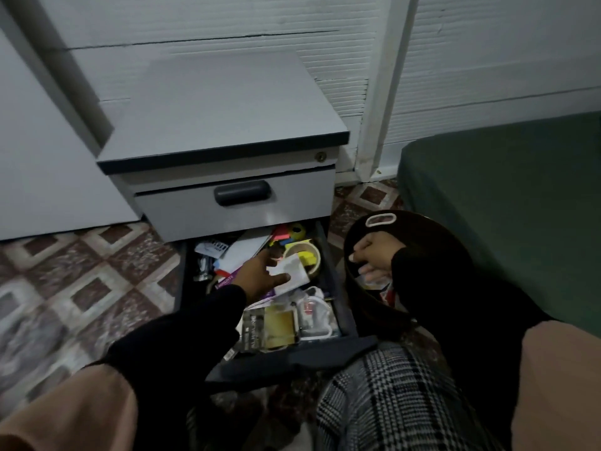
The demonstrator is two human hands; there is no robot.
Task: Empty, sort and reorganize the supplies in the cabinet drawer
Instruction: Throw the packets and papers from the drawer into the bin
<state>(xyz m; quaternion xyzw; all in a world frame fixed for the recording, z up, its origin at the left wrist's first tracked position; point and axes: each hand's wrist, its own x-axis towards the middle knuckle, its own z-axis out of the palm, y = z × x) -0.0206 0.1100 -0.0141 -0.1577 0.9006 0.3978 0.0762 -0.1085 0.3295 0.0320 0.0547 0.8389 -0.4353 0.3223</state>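
Head view showed our left hand [260,275] pinching a white packet [290,274] above the open drawer [328,265], lifted clear for sorting. Our right hand [374,252] gripped the dark basket [432,232] rim, fingers curled, steadying it close beside to receive supplies.

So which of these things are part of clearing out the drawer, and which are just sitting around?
Part of the job: open drawer, white packet in left hand, tape roll, dark basket gripped by right hand.
Just around: closed upper drawer, green cushion.
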